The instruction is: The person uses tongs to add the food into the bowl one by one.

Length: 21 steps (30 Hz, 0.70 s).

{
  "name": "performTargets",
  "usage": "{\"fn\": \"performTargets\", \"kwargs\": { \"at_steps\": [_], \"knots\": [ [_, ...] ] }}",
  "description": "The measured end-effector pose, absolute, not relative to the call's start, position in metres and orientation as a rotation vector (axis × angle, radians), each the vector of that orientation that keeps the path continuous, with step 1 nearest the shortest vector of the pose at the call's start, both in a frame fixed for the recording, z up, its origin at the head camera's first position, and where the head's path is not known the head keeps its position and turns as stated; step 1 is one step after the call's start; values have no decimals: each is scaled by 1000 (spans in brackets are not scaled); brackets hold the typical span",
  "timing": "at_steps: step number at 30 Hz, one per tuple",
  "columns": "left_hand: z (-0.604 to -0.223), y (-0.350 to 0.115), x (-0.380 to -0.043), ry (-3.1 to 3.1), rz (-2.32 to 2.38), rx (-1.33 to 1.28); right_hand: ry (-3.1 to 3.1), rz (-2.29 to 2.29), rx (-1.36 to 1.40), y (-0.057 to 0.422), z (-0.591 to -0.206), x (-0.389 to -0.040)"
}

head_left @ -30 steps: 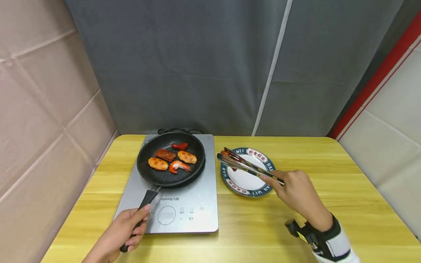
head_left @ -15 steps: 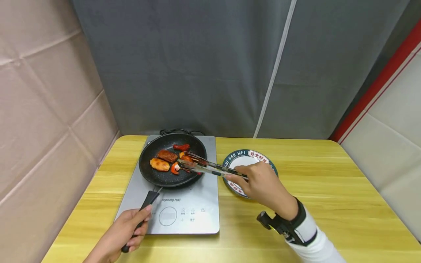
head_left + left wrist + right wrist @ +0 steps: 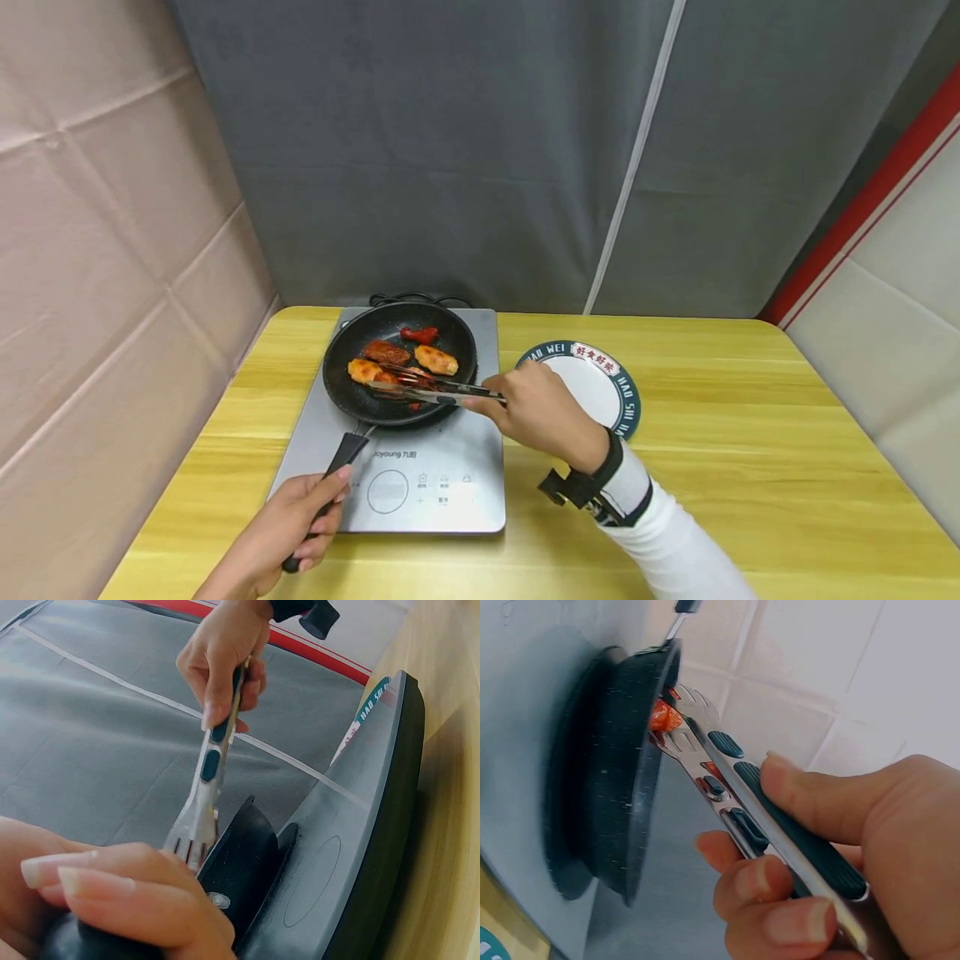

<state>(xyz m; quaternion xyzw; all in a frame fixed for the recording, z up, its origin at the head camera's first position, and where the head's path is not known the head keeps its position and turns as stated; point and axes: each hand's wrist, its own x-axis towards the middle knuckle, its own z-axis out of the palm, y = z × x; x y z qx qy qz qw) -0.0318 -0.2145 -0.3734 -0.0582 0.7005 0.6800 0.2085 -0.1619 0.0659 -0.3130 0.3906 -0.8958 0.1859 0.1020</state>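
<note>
My left hand (image 3: 288,521) grips the black handle (image 3: 347,450) of a dark frying pan (image 3: 375,321). In my right hand (image 3: 543,417) are metal tongs (image 3: 735,799) with dark green grips and slotted, fork-like ends. A red-orange piece of food (image 3: 664,716) lies between those ends, at the pan's rim in the right wrist view; its kind I cannot tell. Around the tongs, the pan holds two yellow-brown chicken wings (image 3: 437,360), a browned slab of meat (image 3: 386,352) and a red drumstick (image 3: 418,335). The tongs cover most of the shrimp.
Under the pan is a silver induction cooker (image 3: 465,508) with a round dial mark. To its right, a white plate with a dark green lettered rim (image 3: 628,400) sits partly behind my right hand. Black cable (image 3: 408,297) lies behind the cooker, near the grey curtain (image 3: 450,167).
My right hand has moved left from over the plate, carrying the red-orange piece in the tongs to the pan's front part. The left hand keeps its grip on the handle.
</note>
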Motion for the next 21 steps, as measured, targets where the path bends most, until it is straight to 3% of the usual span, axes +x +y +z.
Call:
{"fn": "performTargets", "kwargs": {
  "at_steps": [21],
  "knots": [
    [-372, -214, -32, 1940, 1897, -169, -2676, 548, 1126, 65, -323, -165]
  ]
}}
